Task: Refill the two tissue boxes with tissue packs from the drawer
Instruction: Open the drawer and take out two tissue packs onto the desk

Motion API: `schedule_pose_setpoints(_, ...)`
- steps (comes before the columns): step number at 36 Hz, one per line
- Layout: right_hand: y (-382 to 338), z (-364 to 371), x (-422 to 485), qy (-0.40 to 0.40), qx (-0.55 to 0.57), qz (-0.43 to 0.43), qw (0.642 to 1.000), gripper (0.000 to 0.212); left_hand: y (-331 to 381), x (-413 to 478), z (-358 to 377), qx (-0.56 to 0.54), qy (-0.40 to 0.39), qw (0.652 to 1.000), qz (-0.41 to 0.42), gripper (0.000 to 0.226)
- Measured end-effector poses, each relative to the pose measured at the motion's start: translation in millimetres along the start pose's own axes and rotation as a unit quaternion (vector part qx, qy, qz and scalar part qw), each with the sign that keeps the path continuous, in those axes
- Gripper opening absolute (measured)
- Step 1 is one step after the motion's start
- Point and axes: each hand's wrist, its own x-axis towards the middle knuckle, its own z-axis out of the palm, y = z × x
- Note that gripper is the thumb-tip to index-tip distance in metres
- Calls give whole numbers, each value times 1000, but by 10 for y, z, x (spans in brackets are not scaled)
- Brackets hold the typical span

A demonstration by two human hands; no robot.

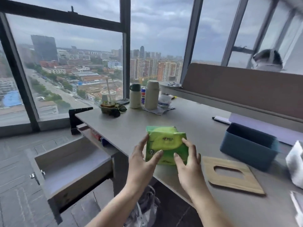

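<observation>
A green tissue pack [165,141] is over the desk's near edge, with my left hand [142,163] on its left side and my right hand [188,163] on its right side. Both sets of fingers touch the wrapper. To the right stands a blue tissue box [249,145] with no lid, its inside hidden from here. Its wooden lid [232,176] with an oval slot lies flat on the desk in front of it. The drawer [72,167] under the desk on the left is pulled out and looks empty. A white object [295,159] at the right edge is cut off.
At the desk's [188,118] far end stand two pale flasks [151,95], a can, a small plant in a bowl [111,108] and a clear cup. A brown partition [246,89] runs along the right. Large windows lie beyond. A person's head shows behind the partition.
</observation>
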Motion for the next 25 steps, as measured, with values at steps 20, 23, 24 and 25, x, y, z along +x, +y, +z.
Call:
schedule_pose_setpoints(20,48,-189,141,66,-203,-42,976,25,-26,182,-222,63,-108,989,-84,40)
schedule_pose_setpoints(23,-128,41,112,72,-171,-124,975,26,-26,259,-531,37,-66,994,-78,25)
schedule_pose_setpoints(24,-195,132,104,65,-160,-145,974,26,-30,275,-640,33,-54,995,-78,21)
schedule_pose_setpoints(25,-264,233,97,55,-145,-165,974,25,-31,285,-745,25,-41,996,-79,18)
